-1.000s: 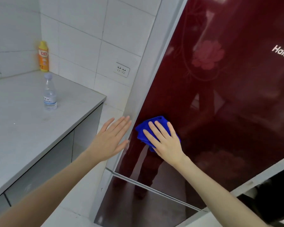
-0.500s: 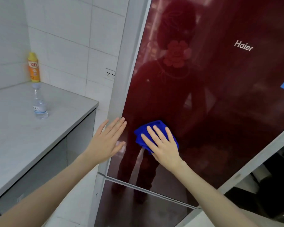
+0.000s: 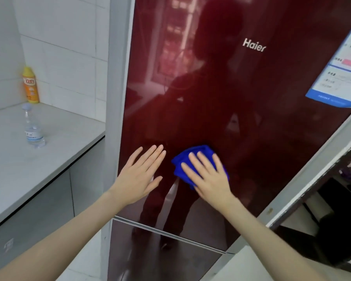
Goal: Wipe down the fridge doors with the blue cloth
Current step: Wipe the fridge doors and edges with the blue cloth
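Note:
The glossy dark red upper fridge door point(image 3: 251, 128) fills the middle and right of the view, with a second door point(image 3: 160, 258) below a silver seam. My right hand point(image 3: 209, 177) presses a folded blue cloth point(image 3: 182, 161) flat against the lower part of the upper door, fingers straight and spread. Just left of the cloth, my left hand point(image 3: 140, 175) lies flat on the same door near its left edge, fingers straight. Most of the cloth is hidden under my right hand.
A grey counter point(image 3: 18, 159) stands left of the fridge with a clear water bottle point(image 3: 32, 128) and an orange-yellow bottle point(image 3: 30, 85) near the tiled wall. A blue and white label point(image 3: 340, 74) sticks to the door at upper right. A dark opening point(image 3: 332, 220) lies right of the fridge.
The view has swung so the fridge door faces me more squarely. My right hand with the cloth has slid rightward across the door, and my left hand has moved from the door's edge onto its surface.

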